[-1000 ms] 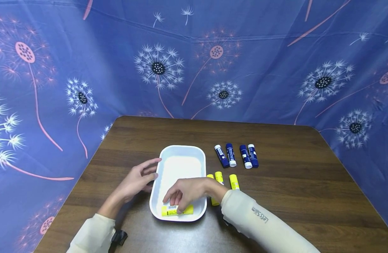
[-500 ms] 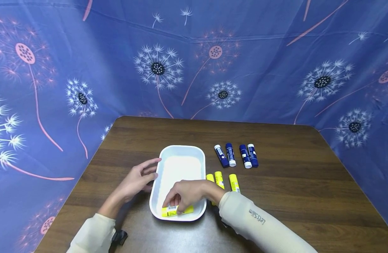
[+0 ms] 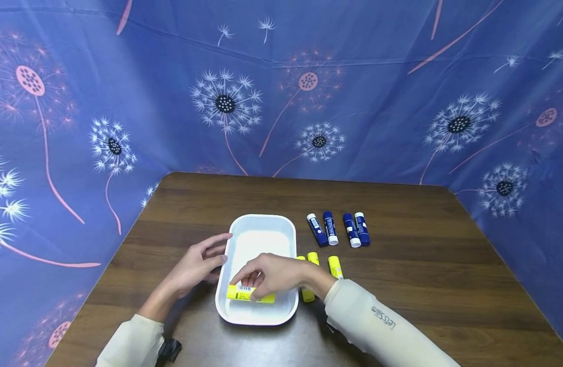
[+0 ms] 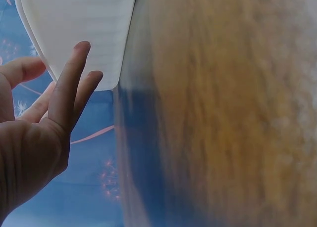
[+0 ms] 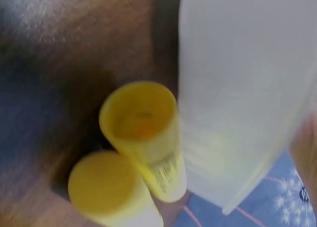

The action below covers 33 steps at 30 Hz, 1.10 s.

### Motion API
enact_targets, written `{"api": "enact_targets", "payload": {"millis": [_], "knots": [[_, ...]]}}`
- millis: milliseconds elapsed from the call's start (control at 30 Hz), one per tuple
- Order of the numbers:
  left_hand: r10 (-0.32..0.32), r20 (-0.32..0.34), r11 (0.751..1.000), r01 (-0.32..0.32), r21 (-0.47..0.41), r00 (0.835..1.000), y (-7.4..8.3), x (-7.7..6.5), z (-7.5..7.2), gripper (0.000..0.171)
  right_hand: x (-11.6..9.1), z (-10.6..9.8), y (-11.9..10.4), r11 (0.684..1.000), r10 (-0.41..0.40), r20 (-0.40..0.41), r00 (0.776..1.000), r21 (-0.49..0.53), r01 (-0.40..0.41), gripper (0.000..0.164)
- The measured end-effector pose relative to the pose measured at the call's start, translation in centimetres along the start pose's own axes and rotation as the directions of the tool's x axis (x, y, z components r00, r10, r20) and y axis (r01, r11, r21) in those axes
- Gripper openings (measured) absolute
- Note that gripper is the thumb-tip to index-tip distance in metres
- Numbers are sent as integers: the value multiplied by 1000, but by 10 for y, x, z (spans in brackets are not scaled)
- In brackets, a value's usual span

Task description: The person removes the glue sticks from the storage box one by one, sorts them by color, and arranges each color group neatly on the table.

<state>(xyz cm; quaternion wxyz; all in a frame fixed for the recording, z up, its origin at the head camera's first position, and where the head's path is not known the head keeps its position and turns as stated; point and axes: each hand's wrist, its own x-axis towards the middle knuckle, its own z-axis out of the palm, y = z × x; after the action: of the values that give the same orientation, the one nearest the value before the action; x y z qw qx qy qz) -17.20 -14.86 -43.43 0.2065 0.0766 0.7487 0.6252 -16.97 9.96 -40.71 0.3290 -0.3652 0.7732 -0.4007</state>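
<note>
In the head view, a yellow glue stick [image 3: 265, 298] lies across the near end of the white tray [image 3: 223, 316], pinched between the thumb and fingers of my right hand [image 3: 279, 272]. Whether it still touches the tray bottom I cannot tell. My left hand [image 3: 196, 264] rests against the tray's left side with its fingers extended. The left wrist view shows the same left hand [image 4: 52, 115], fingers along the outer tray wall [image 4: 99, 24]. In the right wrist view only a blurred edge of the right hand appears, so its grip is hidden there.
Just right of the tray lie three more yellow glue sticks [image 3: 335, 267], partly hidden by the right forearm. Several blue-and-white glue sticks [image 3: 331, 228] lie behind them. The wooden table [image 3: 401, 255] ends at a blue dandelion-print cloth [image 3: 378, 92].
The right hand has moved the yellow glue stick slightly up and away from the tray's near end. The left hand stays at the tray's side. The head view has shifted a little.
</note>
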Motion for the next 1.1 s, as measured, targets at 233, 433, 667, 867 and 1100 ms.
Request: {"api": "enact_targets", "payload": {"millis": [233,433,667,867,1100], "knots": [[-18,-4,1000,18,-8,1000,-1,1,0,56,-32,-23,-6,989,22,-205,979,149,9,47],[-13,-4,999,13,-29,1000,-2,2,1,57,-76,-35,-4,936,200,-403,893,348,-52,51],[4,4,999,-4,-33,1000,-2,3,0,57,-128,-39,16,873,376,-609,698,485,-48,57],[-7,-11,1000,6,-25,1000,-3,4,0,56,-160,-33,43,837,507,-654,562,528,-140,59],[-5,-16,1000,5,-13,1000,-3,4,0,56,-181,-17,72,802,595,-683,424,543,-250,57]]}}
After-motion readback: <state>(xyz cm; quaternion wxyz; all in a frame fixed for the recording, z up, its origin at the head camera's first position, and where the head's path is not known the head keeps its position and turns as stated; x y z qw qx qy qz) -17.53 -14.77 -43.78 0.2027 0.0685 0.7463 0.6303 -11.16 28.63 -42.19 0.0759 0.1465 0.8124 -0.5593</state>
